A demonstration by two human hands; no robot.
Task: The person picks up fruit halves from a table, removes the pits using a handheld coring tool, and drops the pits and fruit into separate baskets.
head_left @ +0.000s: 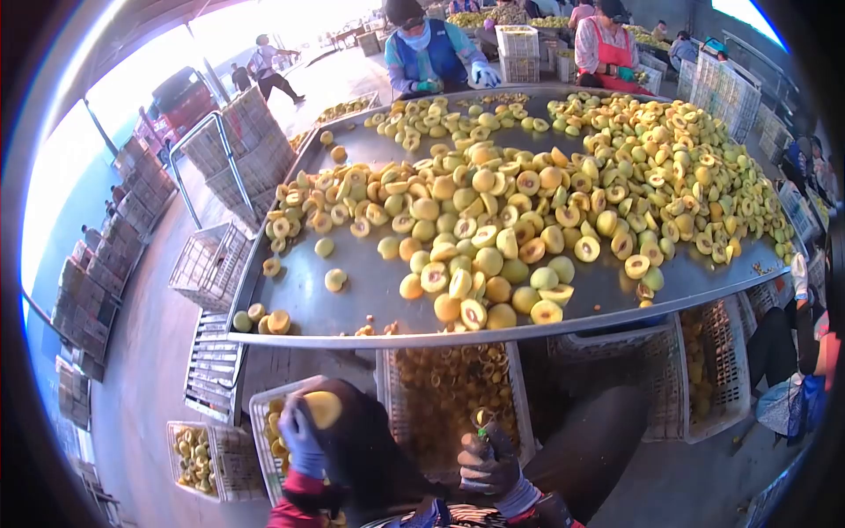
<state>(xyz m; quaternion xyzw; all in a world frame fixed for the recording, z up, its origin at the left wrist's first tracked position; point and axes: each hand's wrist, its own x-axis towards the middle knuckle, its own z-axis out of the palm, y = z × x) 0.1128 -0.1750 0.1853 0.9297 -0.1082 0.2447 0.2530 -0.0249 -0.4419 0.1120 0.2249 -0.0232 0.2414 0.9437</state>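
Note:
My left hand [304,438], in a bluish-grey glove, is closed on a yellow fruit half [322,408] above a crate [264,421] at lower left. My right hand [493,466], in a dark-palmed glove, grips a small tool with a green part [481,432]; a bit of fruit [481,417] shows at its upper end. Below the table edge, between my knees, stands a crate [521,400] of brownish pits or scraps. Whole and halved yellow-green fruit [484,202] lies heaped on the metal table [370,299] in front of me.
Two co-workers [431,53] [607,44] stand at the table's far side. A white crate [211,264] is left of the table, another crate of fruit [231,466] on the floor at lower left. More crates [717,396] stand under the table at right, near a seated person [779,352].

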